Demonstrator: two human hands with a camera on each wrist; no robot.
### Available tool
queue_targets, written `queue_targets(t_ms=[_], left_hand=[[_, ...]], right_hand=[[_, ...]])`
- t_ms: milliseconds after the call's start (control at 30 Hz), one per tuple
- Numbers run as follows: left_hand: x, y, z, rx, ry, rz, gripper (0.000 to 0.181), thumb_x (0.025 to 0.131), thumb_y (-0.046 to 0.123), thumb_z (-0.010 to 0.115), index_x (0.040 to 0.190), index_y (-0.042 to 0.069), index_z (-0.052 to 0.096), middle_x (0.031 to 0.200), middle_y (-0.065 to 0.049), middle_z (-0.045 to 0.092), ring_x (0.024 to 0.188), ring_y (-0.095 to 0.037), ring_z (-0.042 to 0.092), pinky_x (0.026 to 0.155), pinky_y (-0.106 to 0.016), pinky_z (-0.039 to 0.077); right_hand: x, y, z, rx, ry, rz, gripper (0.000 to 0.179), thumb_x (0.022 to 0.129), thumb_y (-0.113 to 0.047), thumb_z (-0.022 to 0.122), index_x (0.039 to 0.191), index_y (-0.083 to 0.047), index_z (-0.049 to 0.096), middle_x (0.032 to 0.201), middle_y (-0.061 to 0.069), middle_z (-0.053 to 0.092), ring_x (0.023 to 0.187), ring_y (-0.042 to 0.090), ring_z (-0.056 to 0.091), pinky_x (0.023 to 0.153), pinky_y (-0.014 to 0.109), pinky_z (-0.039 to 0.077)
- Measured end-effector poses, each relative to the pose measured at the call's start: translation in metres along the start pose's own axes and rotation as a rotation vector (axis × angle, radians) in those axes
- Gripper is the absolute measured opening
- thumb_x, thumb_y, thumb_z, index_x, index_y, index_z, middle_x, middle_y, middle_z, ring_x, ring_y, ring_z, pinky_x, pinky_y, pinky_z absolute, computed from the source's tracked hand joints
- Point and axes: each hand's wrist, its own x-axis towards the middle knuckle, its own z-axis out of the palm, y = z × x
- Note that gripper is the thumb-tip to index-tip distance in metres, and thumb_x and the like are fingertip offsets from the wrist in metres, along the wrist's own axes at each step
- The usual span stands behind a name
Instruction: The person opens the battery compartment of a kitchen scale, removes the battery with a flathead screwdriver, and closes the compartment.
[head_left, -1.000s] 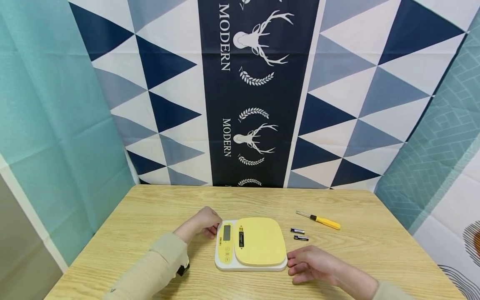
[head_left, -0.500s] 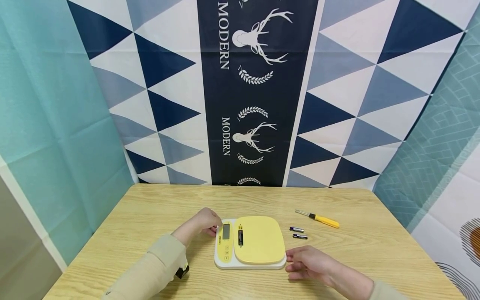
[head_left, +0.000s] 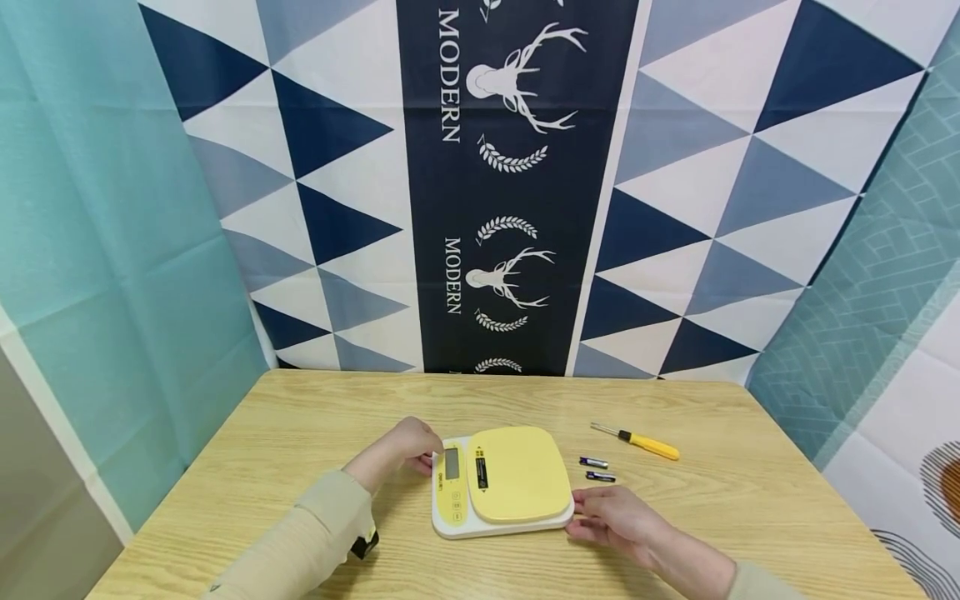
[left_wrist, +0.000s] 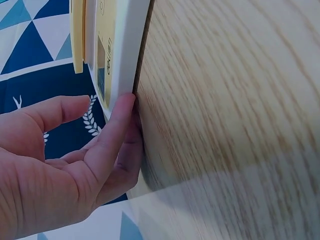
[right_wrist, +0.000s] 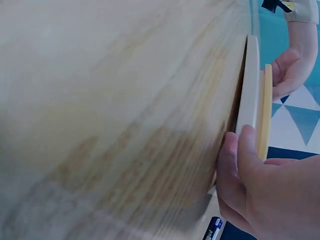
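A yellow-and-white kitchen scale [head_left: 519, 475] lies on the wooden table, its small grey display and buttons on the left. At its upper left corner my left hand [head_left: 412, 442] has its fingers against the white edge and its thumb over the corner beside the display. The left wrist view shows those fingers [left_wrist: 125, 112] curled at the rim, low by the tabletop. My right hand [head_left: 618, 521] grips the lower right corner. Seen from the right wrist, the thumb [right_wrist: 246, 145] presses the white side wall, a finger reaches beneath it, and a dark gap runs under the base.
Two small batteries [head_left: 597, 468] lie on the table right of the scale. Beyond them is a screwdriver [head_left: 645, 442] with a yellow handle. Patterned cloth [head_left: 517, 250] hangs behind the table's back edge.
The right hand's fingers have moved in onto the scale's lower right corner. The scale has turned slightly, its right side shifting away from the front edge. The left hand stays at its corner.
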Motion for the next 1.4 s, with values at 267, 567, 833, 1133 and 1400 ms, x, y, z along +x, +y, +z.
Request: queue_targets(t_ms=[267,567,833,1133,1400], left_hand=[[0.001,0.001,-0.002,-0.050,-0.021,0.006,0.023,0.082,-0.001,0.060,0.103,-0.011,0.060,0.079,-0.014,0.060,0.065,-0.020,0.062,0.061,-0.030,0.059],[-0.001,-0.004,-0.004,-0.077,-0.015,0.032,0.025,0.083,-0.004,0.059,0.107,-0.011,0.060,0.077,-0.015,0.064,0.059,-0.016,0.061,0.057,-0.028,0.059],[-0.005,0.001,-0.011,-0.130,-0.019,0.029,0.020,0.083,-0.004,0.060,0.102,-0.010,0.059,0.073,-0.013,0.062,0.057,-0.015,0.058,0.056,-0.027,0.058],[-0.012,0.004,-0.016,-0.182,-0.029,0.041,0.016,0.080,-0.006,0.061,0.096,-0.009,0.060,0.071,-0.012,0.060,0.058,-0.016,0.058,0.055,-0.027,0.058],[-0.022,0.008,-0.019,-0.151,-0.042,0.055,0.021,0.081,-0.007,0.059,0.101,-0.011,0.058,0.071,-0.013,0.059,0.057,-0.017,0.057,0.054,-0.027,0.057]], right_hand=[[0.000,0.000,-0.001,-0.025,0.114,-0.048,0.043,0.093,0.007,0.046,0.129,0.027,0.032,0.102,0.020,0.064,0.087,0.019,0.066,0.082,0.030,0.057],[-0.001,-0.005,-0.004,-0.028,0.109,-0.065,0.047,0.092,0.004,0.050,0.129,0.026,0.031,0.101,0.021,0.062,0.087,0.020,0.066,0.083,0.032,0.057],[0.001,-0.008,-0.006,-0.013,0.093,-0.093,0.052,0.091,0.005,0.051,0.131,0.026,0.026,0.102,0.021,0.060,0.086,0.020,0.065,0.083,0.031,0.057],[0.006,-0.013,-0.009,-0.019,0.098,-0.095,0.050,0.093,0.005,0.050,0.132,0.024,0.027,0.103,0.020,0.061,0.086,0.020,0.065,0.083,0.034,0.057],[0.008,-0.023,-0.009,-0.003,0.086,-0.113,0.051,0.093,0.003,0.048,0.134,0.024,0.025,0.104,0.020,0.059,0.087,0.019,0.064,0.084,0.032,0.057]])
